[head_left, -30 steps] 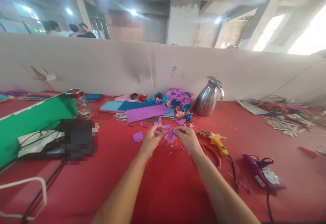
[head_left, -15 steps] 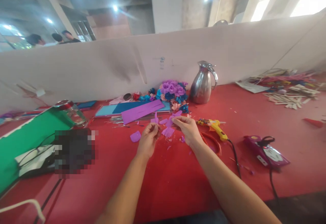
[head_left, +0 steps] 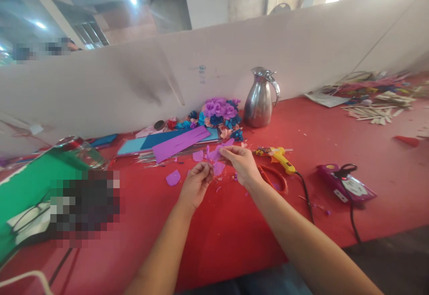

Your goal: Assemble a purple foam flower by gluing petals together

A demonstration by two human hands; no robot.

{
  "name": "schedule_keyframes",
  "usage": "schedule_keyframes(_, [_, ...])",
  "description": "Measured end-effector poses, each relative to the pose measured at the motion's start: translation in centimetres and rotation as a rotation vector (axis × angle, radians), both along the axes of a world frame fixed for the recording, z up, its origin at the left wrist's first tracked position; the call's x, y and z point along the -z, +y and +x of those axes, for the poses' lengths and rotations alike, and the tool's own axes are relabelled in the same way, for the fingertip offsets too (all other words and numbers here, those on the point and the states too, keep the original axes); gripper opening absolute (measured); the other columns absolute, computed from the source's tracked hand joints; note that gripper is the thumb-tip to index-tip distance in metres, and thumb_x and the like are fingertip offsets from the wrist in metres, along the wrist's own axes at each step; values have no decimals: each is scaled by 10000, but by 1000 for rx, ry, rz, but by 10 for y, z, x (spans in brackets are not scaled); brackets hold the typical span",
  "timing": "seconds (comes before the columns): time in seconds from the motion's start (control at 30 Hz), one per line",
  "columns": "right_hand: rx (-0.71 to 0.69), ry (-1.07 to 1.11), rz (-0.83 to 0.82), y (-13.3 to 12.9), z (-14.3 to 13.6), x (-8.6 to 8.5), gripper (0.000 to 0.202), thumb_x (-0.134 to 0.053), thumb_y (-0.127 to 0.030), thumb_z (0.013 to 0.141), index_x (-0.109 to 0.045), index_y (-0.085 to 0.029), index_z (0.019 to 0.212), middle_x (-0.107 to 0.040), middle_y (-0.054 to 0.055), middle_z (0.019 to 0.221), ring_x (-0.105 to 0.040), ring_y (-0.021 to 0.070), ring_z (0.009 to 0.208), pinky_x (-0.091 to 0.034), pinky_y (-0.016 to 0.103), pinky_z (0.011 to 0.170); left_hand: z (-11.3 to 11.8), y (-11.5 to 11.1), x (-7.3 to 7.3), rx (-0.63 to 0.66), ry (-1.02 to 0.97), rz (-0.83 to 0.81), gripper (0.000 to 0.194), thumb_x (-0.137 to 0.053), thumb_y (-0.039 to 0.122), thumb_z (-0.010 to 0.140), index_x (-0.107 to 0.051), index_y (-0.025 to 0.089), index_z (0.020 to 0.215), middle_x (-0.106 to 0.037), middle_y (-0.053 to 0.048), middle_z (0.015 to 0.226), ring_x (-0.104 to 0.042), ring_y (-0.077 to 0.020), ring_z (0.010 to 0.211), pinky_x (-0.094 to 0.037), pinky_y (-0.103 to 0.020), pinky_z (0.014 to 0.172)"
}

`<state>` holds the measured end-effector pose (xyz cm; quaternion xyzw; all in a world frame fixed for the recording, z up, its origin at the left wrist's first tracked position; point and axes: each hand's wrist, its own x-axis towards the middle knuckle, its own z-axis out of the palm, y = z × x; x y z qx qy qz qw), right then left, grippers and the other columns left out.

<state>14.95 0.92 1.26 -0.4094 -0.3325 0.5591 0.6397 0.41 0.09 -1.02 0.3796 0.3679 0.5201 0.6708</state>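
Note:
My left hand (head_left: 197, 182) is closed in a pinch near the middle of the red table (head_left: 214, 237); a thin stem with a small purple piece at its top seems to rise from its fingertips. To its right, my right hand (head_left: 241, 163) pinches a purple paper petal (head_left: 215, 153). Loose purple petals lie around them, one (head_left: 173, 178) to the left. Behind my hands, a purple paper strip (head_left: 181, 144) rests on blue sheets (head_left: 130, 146). A bunch of purple, blue and pink paper flowers (head_left: 221, 112) sits at the back.
A yellow glue gun (head_left: 283, 161) with a black cord lies right of my hands, beside red-orange handles (head_left: 275, 181). Further right is a magenta power socket box (head_left: 346, 185). A steel jug (head_left: 259, 100) stands behind. At left are a glass jar (head_left: 83, 152) and a green board (head_left: 33, 187).
The view has shifted, so the table items appear further left and higher. The purple pieces at my fingertips have changed position slightly, and my hands are a little closer together.

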Motion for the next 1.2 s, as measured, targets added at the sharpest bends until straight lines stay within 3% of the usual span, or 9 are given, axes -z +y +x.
schedule_keyframes(0.3, [-5,-4,-18,-2,-2,-1,283,-771,-403,559,-706,-161,690,-689,26,609,-625,136,601,-461,250,592,0,2,4,-48,24,-2,193,-801,253,626,-656,145,696,-561,22,648,-480,-53,587,-393,-169,569])
schedule_keyframes(0.9, [-12,-14,-44,-4,-6,0,246,-763,-379,573,-692,-166,674,-681,7,603,-612,117,582,-425,241,594,3,0,3,-7,85,32,194,-769,292,663,-656,138,696,-597,-7,673,-487,-77,605,-393,-210,605])
schedule_keyframes(1.2, [-11,-13,-35,-4,-7,1,248,-759,-380,573,-691,-162,671,-680,12,596,-609,117,582,-422,238,587,3,-1,3,-40,82,36,223,-807,301,610,-662,146,675,-602,5,640,-480,-74,594,-388,-197,603])
